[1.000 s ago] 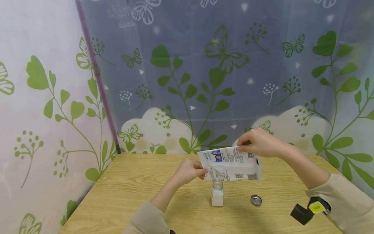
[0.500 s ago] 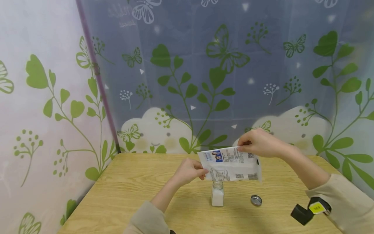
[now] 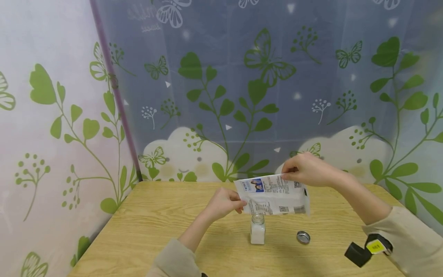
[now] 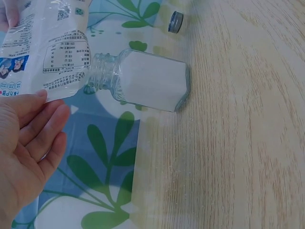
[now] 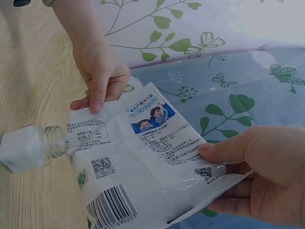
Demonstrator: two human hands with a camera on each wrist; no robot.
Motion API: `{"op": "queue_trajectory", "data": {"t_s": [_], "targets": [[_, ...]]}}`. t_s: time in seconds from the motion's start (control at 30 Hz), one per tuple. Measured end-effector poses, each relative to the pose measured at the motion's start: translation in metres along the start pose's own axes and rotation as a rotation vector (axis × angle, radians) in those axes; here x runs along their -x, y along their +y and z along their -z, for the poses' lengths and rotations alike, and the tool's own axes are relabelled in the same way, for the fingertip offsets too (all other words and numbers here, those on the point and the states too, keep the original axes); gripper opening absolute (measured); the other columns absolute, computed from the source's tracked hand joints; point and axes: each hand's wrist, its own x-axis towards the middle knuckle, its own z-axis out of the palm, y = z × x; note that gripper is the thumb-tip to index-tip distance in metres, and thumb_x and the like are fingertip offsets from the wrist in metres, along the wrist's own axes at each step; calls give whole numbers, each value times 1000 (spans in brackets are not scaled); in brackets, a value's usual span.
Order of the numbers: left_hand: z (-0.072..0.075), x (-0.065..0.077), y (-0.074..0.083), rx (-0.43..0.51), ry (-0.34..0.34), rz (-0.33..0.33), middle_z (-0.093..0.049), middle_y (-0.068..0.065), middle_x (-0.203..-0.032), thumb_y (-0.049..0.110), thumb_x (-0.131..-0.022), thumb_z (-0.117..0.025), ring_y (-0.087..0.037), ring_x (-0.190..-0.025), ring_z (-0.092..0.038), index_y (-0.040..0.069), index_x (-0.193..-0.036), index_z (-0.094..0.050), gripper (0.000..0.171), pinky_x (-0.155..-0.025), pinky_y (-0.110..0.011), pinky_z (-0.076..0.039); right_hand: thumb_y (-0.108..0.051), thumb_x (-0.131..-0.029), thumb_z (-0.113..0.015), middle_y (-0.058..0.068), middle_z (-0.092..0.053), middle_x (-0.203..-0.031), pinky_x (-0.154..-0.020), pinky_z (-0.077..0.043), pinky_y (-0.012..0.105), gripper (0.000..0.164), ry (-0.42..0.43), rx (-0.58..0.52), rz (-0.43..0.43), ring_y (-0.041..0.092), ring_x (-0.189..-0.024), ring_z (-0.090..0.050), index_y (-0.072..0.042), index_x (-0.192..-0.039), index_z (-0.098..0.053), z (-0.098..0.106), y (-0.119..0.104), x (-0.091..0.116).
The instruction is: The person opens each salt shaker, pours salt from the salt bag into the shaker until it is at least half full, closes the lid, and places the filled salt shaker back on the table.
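Observation:
A white printed plastic packet [image 3: 273, 200] hangs tilted above the table, its lower edge at the mouth of a glass jar [image 3: 257, 233]. My left hand [image 3: 224, 203] pinches the packet's left end between thumb and fingers. Over on the right, my right hand [image 3: 309, 170] grips its upper edge, thumb on the printed face in the right wrist view. The jar stands upright, and white contents [image 4: 151, 78] reach close to its shoulder. Whether the packet touches the jar's threaded neck [image 4: 101, 71] I cannot tell. What is inside the packet is hidden.
A round metal lid [image 3: 303, 237] lies on the wooden table [image 3: 145, 231], right of the jar. Faint white specks show on the wood near the jar in the left wrist view. A patterned curtain [image 3: 221, 96] hangs behind the table's far edge.

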Motion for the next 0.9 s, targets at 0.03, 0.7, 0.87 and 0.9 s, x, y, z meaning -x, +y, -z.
{"op": "queue_trajectory", "data": {"t_s": [0.03, 0.7, 0.87, 0.9], "targets": [[0, 0, 0, 0, -1, 0, -65, 6, -59, 24, -85, -65, -9, -60, -57, 12, -67, -71, 23, -62, -27, -44, -11, -88, -62, -9, -60, -71, -55, -42, 26, 8, -1, 0, 0, 5, -56, -46, -11, -87, -70, 0, 0, 0], [0, -1, 3, 4, -4, 14, -64, 6, -59, 26, -84, -66, -11, -61, -56, 13, -68, -71, 21, -61, -26, -42, -10, -88, -62, -9, -63, -75, -58, -45, 26, 8, 25, -26, -5, 4, -61, -52, -11, -87, -71, -2, 6, 8], [-1, -2, 6, -5, -8, 13, -63, 7, -58, 25, -84, -66, -9, -58, -52, 13, -66, -70, 22, -59, -25, -40, -13, -89, -62, -7, -65, -79, -59, -46, 26, 10, 39, -44, -41, 5, -64, -55, -10, -91, -71, -6, 13, 14], [-1, -2, 6, -6, -9, 12, -63, 7, -58, 25, -84, -66, -9, -56, -50, 13, -66, -70, 23, -58, -25, -39, -13, -89, -62, -7, -65, -80, -59, -46, 26, 10, 42, -44, -42, 5, -64, -55, -9, -91, -71, -8, 14, 16]]}}
